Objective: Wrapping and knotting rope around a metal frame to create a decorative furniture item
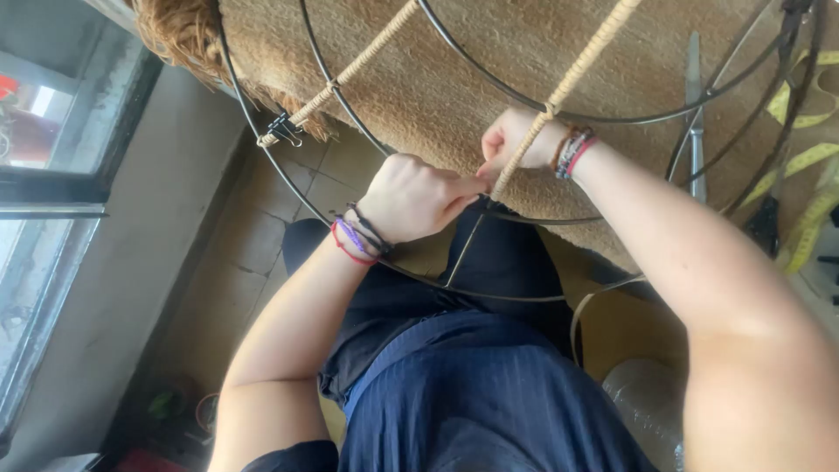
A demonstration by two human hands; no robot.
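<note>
A black wire frame (454,48) of rings and spokes stands over my lap. Two of its spokes are wrapped in tan cane strip. My left hand (409,197), with bracelets at the wrist, is closed and pinches the cane at the lower end of the wrapped spoke (568,83). My right hand (517,140), also with bracelets, is curled around the same spoke just above, partly hidden behind it. Below them a loose cane strip (578,315) hangs in a curve. A black binder clip (281,129) clamps the end of the other wrapped spoke (354,68).
A tan woven rug (524,52) with a fringed edge lies under the frame. Scissors (694,96) and a yellow measuring tape (808,157) lie on it at the right. A clear plastic bottle (647,406) stands by my right arm. A window (52,131) is on the left.
</note>
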